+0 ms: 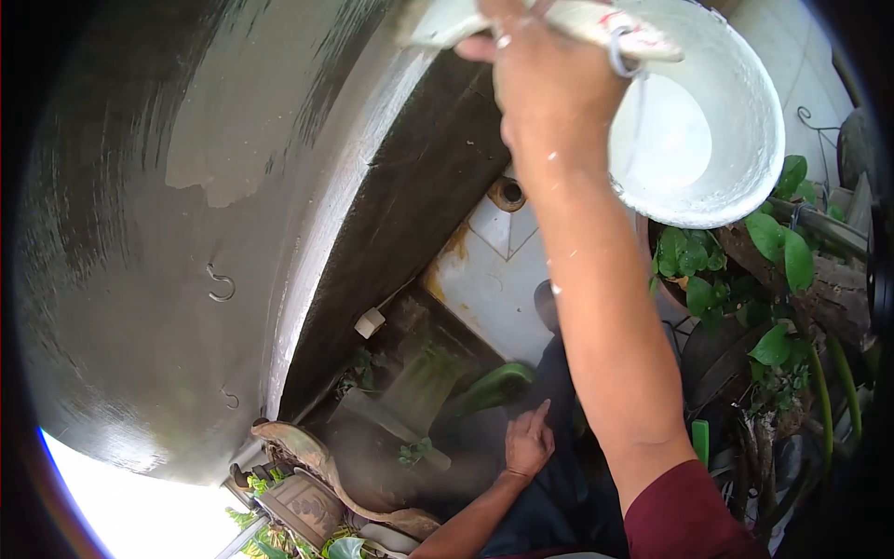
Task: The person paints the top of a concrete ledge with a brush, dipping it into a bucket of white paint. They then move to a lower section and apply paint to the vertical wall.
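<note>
My right hand [549, 70], at the top of the view, is closed around a paintbrush [643, 35] with a white, red-marked handle and a loop at its end. The brush's blurred head [447, 20] is at the pale edge [349, 177] of the grey wall [223, 140]. White specks dot my hand and forearm. Beneath the brush handle and beside my wrist is a white bucket [745, 130] with pale paint [666, 130] inside. Lower down, my left hand [529, 443] lies near my leg, fingers extended, with nothing visible in it.
Two hooks [221, 282] stick out from the wall. A drain opening [507, 194] shows in the tiled floor [494, 279]. Leafy plants [773, 345] crowd the right side. A brown pot [305, 508] stands at the bottom left, and a small white block [370, 323] is by the wall's underside.
</note>
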Demonstrator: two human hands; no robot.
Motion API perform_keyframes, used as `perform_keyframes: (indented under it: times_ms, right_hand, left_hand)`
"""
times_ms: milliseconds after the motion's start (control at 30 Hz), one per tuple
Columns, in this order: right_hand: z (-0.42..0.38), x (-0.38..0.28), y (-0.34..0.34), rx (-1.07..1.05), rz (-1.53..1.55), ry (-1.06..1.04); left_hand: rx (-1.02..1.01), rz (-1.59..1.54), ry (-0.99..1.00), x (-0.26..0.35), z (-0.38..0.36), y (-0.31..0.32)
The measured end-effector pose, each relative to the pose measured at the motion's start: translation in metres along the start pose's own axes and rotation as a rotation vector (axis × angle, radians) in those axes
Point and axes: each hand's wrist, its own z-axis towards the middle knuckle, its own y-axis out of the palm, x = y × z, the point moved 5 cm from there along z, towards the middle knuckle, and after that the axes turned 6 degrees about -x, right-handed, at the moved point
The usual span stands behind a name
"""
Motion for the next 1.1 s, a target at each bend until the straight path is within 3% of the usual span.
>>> perform_keyframes:
  times_ms: [67, 133, 200, 233, 267, 300, 333, 367, 400, 467, 500, 567, 667, 733, 800, 833, 900, 933, 1000, 1067, 1100]
  right_hand:
    - [0.047, -0.026, -0.010, 0.034, 0.114, -0.170]
    - [0.054, -0.040, -0.007, 0.042, 0.061, -0.154]
    - [0.033, -0.025, 0.003, -0.103, -0.083, -0.103]
    - [0.006, -0.013, 0.005, -0.029, -0.276, -0.025]
    - [-0.025, -0.011, 0.015, -0.120, -0.303, 0.019]
    - [-0.058, -0.002, 0.029, -0.239, -0.106, 0.086]
    - [-0.088, 0.005, 0.037, -0.324, -0.152, 0.009]
    - [-0.113, 0.007, 0.046, -0.314, -0.243, -0.219]
    - [-0.128, 0.006, 0.051, -0.405, -0.279, -0.088]
    - [-0.117, 0.010, 0.044, -0.399, -0.144, -0.011]
    - [-0.096, 0.004, 0.037, -0.392, -0.169, 0.181]
    - [-0.030, -0.011, 0.017, -0.261, -0.304, -0.007]
    - [0.055, -0.056, -0.008, -0.145, -0.198, -0.249]
    - [0.087, -0.074, -0.023, 0.020, -0.343, -0.229]
    - [0.085, -0.065, -0.022, -0.046, -0.301, -0.141]
    - [0.058, -0.061, -0.015, -0.174, -0.375, -0.130]
    - [-0.002, -0.033, 0.017, -0.277, -0.181, 0.017]
    - [-0.028, -0.015, 0.027, -0.317, -0.381, -0.096]
    - [-0.066, -0.012, 0.044, -0.491, -0.403, -0.166]
    - [-0.041, -0.010, 0.037, -0.495, -0.393, 0.065]
    - [-0.011, -0.013, 0.028, -0.437, -0.377, -0.035]
  left_hand:
    - [0.010, -0.056, -0.020, 0.002, 0.000, -0.003]
    - [0.019, -0.054, -0.027, 0.003, -0.001, -0.004]
    - [0.014, -0.056, -0.039, 0.001, -0.002, -0.001]
    - [0.006, -0.061, -0.047, -0.003, -0.002, 0.003]
    - [-0.003, -0.066, -0.058, -0.003, -0.003, 0.006]
    - [0.013, -0.009, -0.044, 0.000, -0.003, 0.003]
    - [-0.041, 0.053, -0.016, -0.004, -0.006, 0.013]
    - [0.002, 0.020, 0.027, -0.004, -0.006, 0.013]
    - [0.044, -0.013, 0.069, -0.001, -0.005, 0.010]
    - [0.042, -0.006, 0.013, 0.000, -0.003, 0.010]
    - [0.044, -0.035, -0.026, 0.004, 0.000, 0.004]
    - [0.044, -0.085, -0.062, 0.003, 0.000, 0.001]
    - [0.016, -0.113, -0.113, 0.001, -0.005, 0.006]
    - [0.034, -0.108, -0.115, 0.000, -0.009, 0.010]
    - [0.044, -0.102, -0.111, 0.001, -0.010, 0.010]
    - [0.044, -0.104, -0.109, 0.003, -0.009, 0.010]
    - [0.048, -0.106, -0.103, 0.006, -0.008, 0.010]
    - [0.048, -0.099, -0.102, 0.007, -0.007, 0.011]
    - [0.043, -0.083, -0.104, 0.009, -0.006, 0.012]
    - [0.047, -0.084, -0.109, 0.010, -0.007, 0.012]
    - [0.055, -0.083, -0.107, 0.009, -0.007, 0.013]
